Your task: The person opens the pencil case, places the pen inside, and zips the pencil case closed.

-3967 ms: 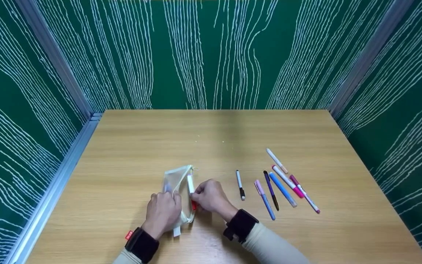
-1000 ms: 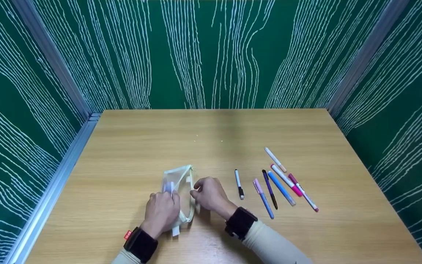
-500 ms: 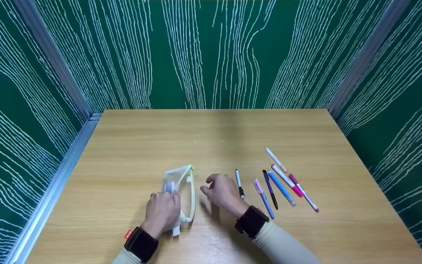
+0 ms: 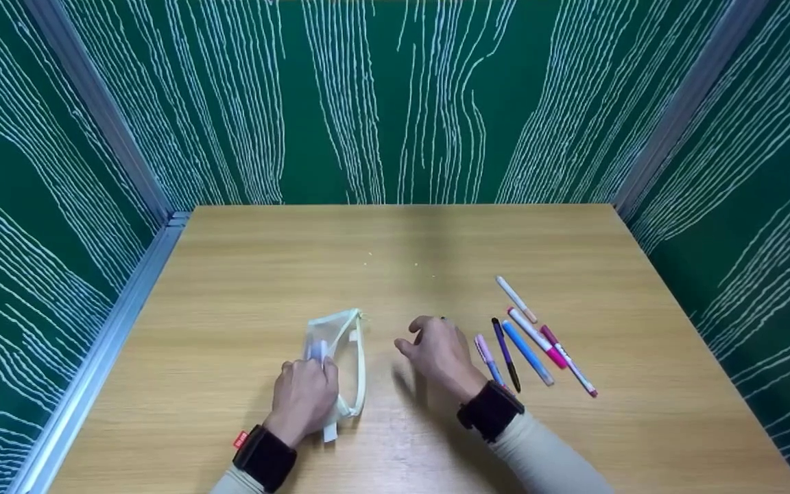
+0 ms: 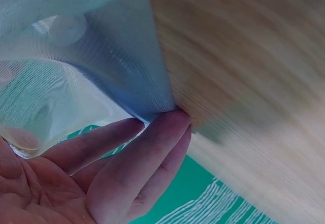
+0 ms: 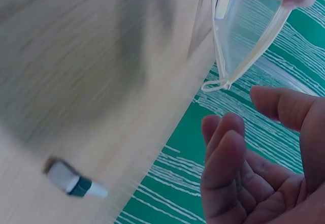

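Observation:
A pale mesh zip pouch (image 4: 332,326) lies on its side on the table, its mouth spread toward the right. My left hand (image 4: 306,398) grips the upper side of the pouch by its edge; the left wrist view shows fingertips against the mesh. Inside is a light pen (image 4: 323,348), seen beside the thumb. My right hand (image 4: 439,353) hovers right of the pouch, fingers loosely bent and holding nothing. Beneath it, mostly hidden in the head view, lies a small whiteboard marker (image 6: 63,177) with a dark cap.
Right of my right hand lie a lilac-and-blue pen (image 4: 485,353), a dark purple pen (image 4: 505,355), a blue marker (image 4: 528,352), a white-and-pink marker (image 4: 535,336), a maroon-and-white marker (image 4: 570,361) and a white-and-peach pen (image 4: 516,300). Green walls (image 4: 436,103) enclose the wooden table (image 4: 285,261).
Four seconds ago my right hand held a white-and-red marker at the pouch mouth; it has let go and moved right, over the dark-capped marker. My left hand keeps its grip on the pouch.

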Tool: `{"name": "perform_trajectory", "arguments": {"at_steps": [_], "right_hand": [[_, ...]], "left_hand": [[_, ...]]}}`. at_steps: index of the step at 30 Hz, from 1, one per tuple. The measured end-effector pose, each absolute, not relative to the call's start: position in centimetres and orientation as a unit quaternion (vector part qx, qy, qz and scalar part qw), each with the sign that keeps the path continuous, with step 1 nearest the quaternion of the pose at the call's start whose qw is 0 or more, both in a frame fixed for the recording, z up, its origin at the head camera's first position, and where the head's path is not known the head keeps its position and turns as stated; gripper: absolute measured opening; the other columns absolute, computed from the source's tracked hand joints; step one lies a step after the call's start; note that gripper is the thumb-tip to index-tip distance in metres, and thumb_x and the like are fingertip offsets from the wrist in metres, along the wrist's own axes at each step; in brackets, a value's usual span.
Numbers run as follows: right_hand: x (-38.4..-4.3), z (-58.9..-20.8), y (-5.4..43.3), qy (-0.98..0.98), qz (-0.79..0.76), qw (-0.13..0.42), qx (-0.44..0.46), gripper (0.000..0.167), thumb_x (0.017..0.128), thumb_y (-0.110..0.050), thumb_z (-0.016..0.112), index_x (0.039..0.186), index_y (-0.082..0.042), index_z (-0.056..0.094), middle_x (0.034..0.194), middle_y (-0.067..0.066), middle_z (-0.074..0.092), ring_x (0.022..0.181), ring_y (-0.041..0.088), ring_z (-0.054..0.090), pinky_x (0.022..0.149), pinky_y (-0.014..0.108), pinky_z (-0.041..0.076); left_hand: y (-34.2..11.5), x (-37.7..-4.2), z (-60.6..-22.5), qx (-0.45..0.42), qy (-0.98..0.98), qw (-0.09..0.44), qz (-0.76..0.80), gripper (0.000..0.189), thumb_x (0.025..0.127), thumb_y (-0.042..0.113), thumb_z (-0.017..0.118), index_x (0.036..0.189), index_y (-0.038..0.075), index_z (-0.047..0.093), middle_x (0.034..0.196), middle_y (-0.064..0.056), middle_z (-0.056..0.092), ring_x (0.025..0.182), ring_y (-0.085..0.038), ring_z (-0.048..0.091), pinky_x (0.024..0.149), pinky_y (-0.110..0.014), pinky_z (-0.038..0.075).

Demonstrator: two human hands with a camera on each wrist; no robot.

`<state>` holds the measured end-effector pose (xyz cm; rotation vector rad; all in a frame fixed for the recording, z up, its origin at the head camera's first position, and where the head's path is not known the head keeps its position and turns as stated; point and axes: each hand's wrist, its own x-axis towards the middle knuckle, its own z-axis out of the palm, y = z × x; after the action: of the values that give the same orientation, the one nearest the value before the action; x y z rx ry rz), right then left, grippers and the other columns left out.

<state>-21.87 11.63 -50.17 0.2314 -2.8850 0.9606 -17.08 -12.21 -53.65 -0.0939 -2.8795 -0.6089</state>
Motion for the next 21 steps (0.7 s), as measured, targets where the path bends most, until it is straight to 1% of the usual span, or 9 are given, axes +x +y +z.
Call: {"name": "perform_trajectory", "arguments": {"at_steps": [7, 10, 13, 14, 16, 17, 18, 19, 21], "right_hand": [[-22.4, -50.0, 13.5, -0.946, 0.318, 0.041, 0.043, 0.041, 0.085, -0.035, 0.082, 0.111, -0.005, 0.075, 0.077, 0.000, 0.072, 0.062, 0.012, 0.063, 0.060, 0.033, 0.052], [-22.8, -50.1, 14.2, -0.952, 0.300, 0.050, 0.040, 0.042, 0.084, -0.035, 0.082, 0.111, -0.003, 0.075, 0.075, 0.002, 0.072, 0.059, 0.012, 0.062, 0.059, 0.035, 0.051], [-23.1, -50.3, 15.0, -0.959, 0.271, 0.064, 0.041, 0.040, 0.084, -0.034, 0.081, 0.108, -0.003, 0.075, 0.073, 0.004, 0.071, 0.052, 0.013, 0.059, 0.058, 0.036, 0.051], [-23.2, -50.4, 15.2, -0.962, 0.261, 0.070, 0.042, 0.036, 0.084, -0.033, 0.081, 0.104, -0.003, 0.075, 0.070, 0.004, 0.070, 0.048, 0.013, 0.058, 0.056, 0.037, 0.051], [-23.5, -50.6, 15.6, -0.969, 0.226, 0.090, 0.047, 0.027, 0.083, -0.031, 0.080, 0.088, -0.006, 0.072, 0.064, 0.002, 0.064, 0.047, 0.014, 0.055, 0.054, 0.039, 0.049], [-23.6, -50.7, 15.8, -0.972, 0.209, 0.098, 0.051, 0.024, 0.083, -0.030, 0.079, 0.079, -0.008, 0.068, 0.061, 0.000, 0.060, 0.046, 0.015, 0.054, 0.052, 0.039, 0.048], [-23.7, -50.8, 16.0, -0.974, 0.195, 0.105, 0.054, 0.026, 0.082, -0.028, 0.079, 0.071, -0.011, 0.062, 0.057, -0.003, 0.054, 0.045, 0.015, 0.053, 0.051, 0.039, 0.046], [-23.8, -50.8, 16.2, -0.975, 0.183, 0.110, 0.056, 0.032, 0.082, -0.027, 0.079, 0.064, -0.013, 0.055, 0.055, -0.004, 0.049, 0.045, 0.016, 0.052, 0.049, 0.039, 0.044], [-23.9, -51.0, 16.4, -0.978, 0.159, 0.118, 0.060, 0.044, 0.081, -0.025, 0.079, 0.057, -0.018, 0.043, 0.053, -0.005, 0.040, 0.048, 0.018, 0.049, 0.046, 0.038, 0.040]], "left_hand": [[-12.3, -17.1, -53.6, -0.026, -0.974, 0.091, -0.207, 0.051, 0.105, 0.024, 0.042, 0.061, 0.003, 0.060, 0.075, -0.027, 0.066, 0.069, -0.041, 0.062, 0.065, -0.053, 0.051], [-12.3, -17.1, -53.6, -0.024, -0.974, 0.088, -0.207, 0.052, 0.105, 0.024, 0.042, 0.061, 0.004, 0.059, 0.075, -0.027, 0.066, 0.070, -0.041, 0.062, 0.066, -0.053, 0.052], [-12.3, -17.1, -53.6, -0.024, -0.974, 0.089, -0.207, 0.052, 0.105, 0.024, 0.043, 0.061, 0.003, 0.060, 0.075, -0.026, 0.066, 0.069, -0.041, 0.062, 0.066, -0.053, 0.052], [-12.3, -17.1, -53.6, -0.025, -0.974, 0.091, -0.206, 0.051, 0.105, 0.024, 0.043, 0.062, 0.003, 0.060, 0.074, -0.026, 0.066, 0.069, -0.041, 0.062, 0.066, -0.053, 0.052], [-12.3, -17.0, -53.7, -0.027, -0.974, 0.097, -0.204, 0.051, 0.104, 0.024, 0.044, 0.062, 0.002, 0.061, 0.073, -0.026, 0.066, 0.067, -0.041, 0.062, 0.064, -0.053, 0.052], [-12.3, -17.0, -53.7, -0.028, -0.973, 0.100, -0.204, 0.050, 0.104, 0.024, 0.044, 0.062, 0.001, 0.061, 0.072, -0.026, 0.066, 0.066, -0.041, 0.062, 0.063, -0.053, 0.052], [-12.3, -17.0, -53.8, -0.029, -0.973, 0.104, -0.204, 0.050, 0.103, 0.023, 0.045, 0.062, 0.000, 0.062, 0.071, -0.025, 0.066, 0.065, -0.040, 0.062, 0.062, -0.052, 0.052], [-12.3, -17.0, -53.8, -0.030, -0.973, 0.106, -0.203, 0.050, 0.103, 0.023, 0.045, 0.062, 0.000, 0.062, 0.071, -0.025, 0.065, 0.064, -0.040, 0.061, 0.061, -0.052, 0.052], [-12.3, -17.0, -53.8, -0.029, -0.973, 0.108, -0.204, 0.050, 0.102, 0.023, 0.046, 0.062, 0.000, 0.062, 0.069, -0.025, 0.065, 0.063, -0.039, 0.061, 0.060, -0.052, 0.052]]}}
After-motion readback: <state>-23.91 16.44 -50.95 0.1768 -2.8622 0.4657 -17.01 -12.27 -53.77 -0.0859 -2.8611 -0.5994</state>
